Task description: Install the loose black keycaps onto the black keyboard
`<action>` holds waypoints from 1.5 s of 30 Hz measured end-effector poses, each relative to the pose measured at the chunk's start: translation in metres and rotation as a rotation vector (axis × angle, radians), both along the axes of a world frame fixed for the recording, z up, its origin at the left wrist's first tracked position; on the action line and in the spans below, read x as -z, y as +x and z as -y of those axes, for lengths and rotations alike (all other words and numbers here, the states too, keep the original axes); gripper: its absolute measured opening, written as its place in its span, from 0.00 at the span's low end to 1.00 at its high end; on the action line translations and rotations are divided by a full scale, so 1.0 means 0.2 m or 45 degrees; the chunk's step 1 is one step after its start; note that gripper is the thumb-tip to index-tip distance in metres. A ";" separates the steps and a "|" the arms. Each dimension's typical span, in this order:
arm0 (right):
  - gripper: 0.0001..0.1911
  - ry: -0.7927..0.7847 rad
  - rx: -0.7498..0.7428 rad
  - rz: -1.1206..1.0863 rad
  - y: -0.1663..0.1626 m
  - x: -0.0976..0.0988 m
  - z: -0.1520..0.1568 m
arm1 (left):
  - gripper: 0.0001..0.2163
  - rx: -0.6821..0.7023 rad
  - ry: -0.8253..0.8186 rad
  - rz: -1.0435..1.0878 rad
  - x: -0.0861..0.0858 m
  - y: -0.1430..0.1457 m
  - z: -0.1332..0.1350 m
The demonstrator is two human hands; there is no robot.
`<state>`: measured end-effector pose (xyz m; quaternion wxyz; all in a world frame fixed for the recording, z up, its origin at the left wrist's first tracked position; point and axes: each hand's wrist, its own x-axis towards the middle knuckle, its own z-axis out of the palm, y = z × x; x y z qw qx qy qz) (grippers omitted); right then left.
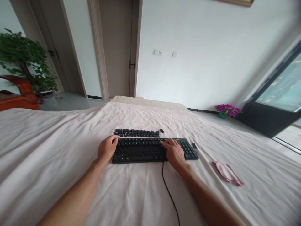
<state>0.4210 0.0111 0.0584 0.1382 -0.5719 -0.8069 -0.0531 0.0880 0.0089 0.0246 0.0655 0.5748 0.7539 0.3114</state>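
A black keyboard [138, 153] lies on the cloth, with its middle letter rows bare of keycaps and the upper and bottom rows still capped. Closed about the keyboard's upper left corner is my left hand [107, 147]. My right hand [175, 153] rests over the right part of the keyboard, its index finger stretched to a key at the right end of the number row. Just beyond the keyboard, loose black keycaps [136, 133] stand in rows. One separate keycap [162, 131] lies at their right end, and another black keycap [194, 146] is right of the keyboard.
A pale floral cloth [131, 194] with folds covers the surface. The keyboard cable [169, 191] runs toward me between my arms. To the right lies a folded pink cloth [227, 173]. Pink flowers [227, 110] and a leafy plant [25, 59] stand beyond the edges.
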 end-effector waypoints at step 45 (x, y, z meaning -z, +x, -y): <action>0.13 -0.403 -0.105 0.150 0.10 -0.02 -0.87 | 0.13 -0.058 0.053 0.316 0.04 -0.05 -0.05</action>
